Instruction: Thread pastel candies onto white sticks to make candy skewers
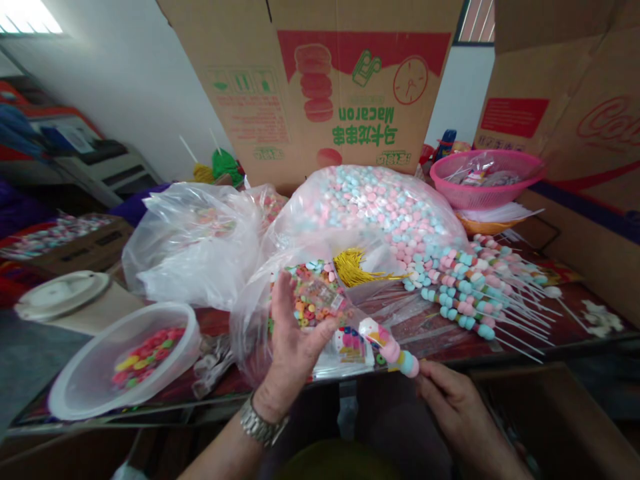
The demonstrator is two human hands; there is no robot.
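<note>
My right hand [453, 407] pinches the lower end of a marshmallow skewer [400, 359], which tilts up to the left. Pink, blue and yellowish pieces sit along it, and its upper part seems to be under a clear printed wrapper. My left hand [295, 343], with a metal watch [263, 421] at the wrist, is raised with fingers and thumb apart. Behind it lies a clear bag of colourful ring-shaped pieces [305, 293]. A small printed packet [353, 343] lies between my hands. Golden twist ties [357, 267] rest just beyond them.
A large bag of pink and blue marshmallows [370, 200] fills the table's middle. Finished-looking skewers [470, 300] are piled at right, near a pink basket [485, 183]. A translucent bowl [125, 360] of coloured rings stands at left, beside plastic bags [195, 240]. Cardboard boxes [240, 80] rise behind.
</note>
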